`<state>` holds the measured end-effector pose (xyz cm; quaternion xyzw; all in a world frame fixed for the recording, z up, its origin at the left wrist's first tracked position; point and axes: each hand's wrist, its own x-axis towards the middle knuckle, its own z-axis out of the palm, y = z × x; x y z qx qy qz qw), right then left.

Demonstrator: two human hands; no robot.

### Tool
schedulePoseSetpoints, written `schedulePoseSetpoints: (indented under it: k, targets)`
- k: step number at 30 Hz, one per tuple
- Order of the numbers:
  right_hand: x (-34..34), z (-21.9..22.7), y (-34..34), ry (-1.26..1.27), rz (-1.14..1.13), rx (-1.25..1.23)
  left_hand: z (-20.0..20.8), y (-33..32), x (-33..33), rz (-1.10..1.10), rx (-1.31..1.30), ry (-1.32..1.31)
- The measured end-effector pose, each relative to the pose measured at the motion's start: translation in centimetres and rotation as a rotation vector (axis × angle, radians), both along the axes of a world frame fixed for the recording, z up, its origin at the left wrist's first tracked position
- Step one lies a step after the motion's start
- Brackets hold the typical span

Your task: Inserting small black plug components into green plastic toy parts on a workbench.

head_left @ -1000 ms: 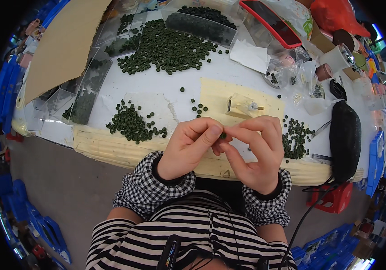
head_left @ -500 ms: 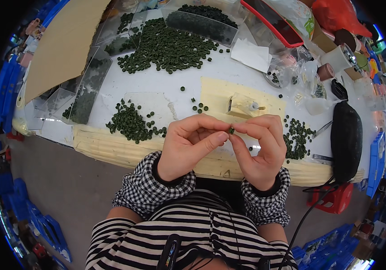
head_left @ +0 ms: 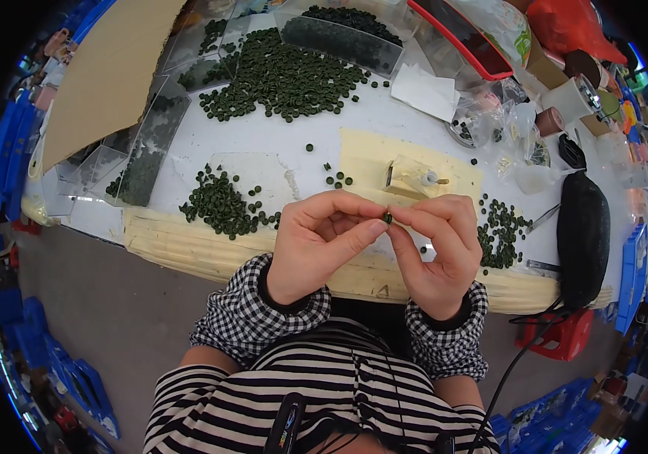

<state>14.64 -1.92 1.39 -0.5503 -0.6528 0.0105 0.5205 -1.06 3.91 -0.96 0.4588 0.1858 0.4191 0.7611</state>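
Note:
Above the padded front edge of the table, my left hand (head_left: pixel 316 246) and my right hand (head_left: pixel 443 244) meet fingertip to fingertip. Between their thumbs and forefingers is a small dark green round piece (head_left: pixel 388 218), mostly covered by the fingers. Just beyond my hands stands a small tape-wrapped fixture (head_left: pixel 420 178) with a metal pin, on a yellowish sheet (head_left: pixel 362 147). A pile of similar green pieces (head_left: pixel 218 203) lies left of my left hand. Another scatter of green pieces (head_left: pixel 499 234) is to the right of my right hand.
A large heap of green pieces (head_left: pixel 286 76) covers the back, beside clear bins (head_left: pixel 339 47). Cardboard (head_left: pixel 105 83) leans at the left. A red-rimmed tray or case (head_left: pixel 464 38), white paper (head_left: pixel 424 92), tweezers (head_left: pixel 543 217) and a black bag-like bundle (head_left: pixel 582 238) are on the right.
My hands stay almost in place, still pinching the green piece. It looks slightly turned between the fingertips.

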Motion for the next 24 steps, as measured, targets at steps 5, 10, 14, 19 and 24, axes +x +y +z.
schedulePoseSetpoints:
  k: [5, 10, 14, 19, 24]
  targets:
    - [-0.06, 0.15, -0.04, -0.003, -0.011, 0.001, -0.08, 0.02, -0.08, 0.015, -0.02, 0.007]
    - [0.09, 0.04, -0.17, -0.003, -0.007, 0.008, 0.07, -0.01, -0.06, 0.014, -0.01, 0.008]
    - [0.11, -0.01, -0.1, 0.003, -0.001, 0.012, 0.04, 0.06, 0.03, 0.019, 0.002, -0.006]
    - [0.12, -0.01, -0.19, 0.011, -0.001, 0.01, -0.09, 0.1, -0.08, 0.014, 0.029, 0.042]
    - [0.08, 0.02, -0.23, 0.02, 0.002, 0.006, -0.1, 0.05, -0.1, 0.031, 0.049, 0.065]
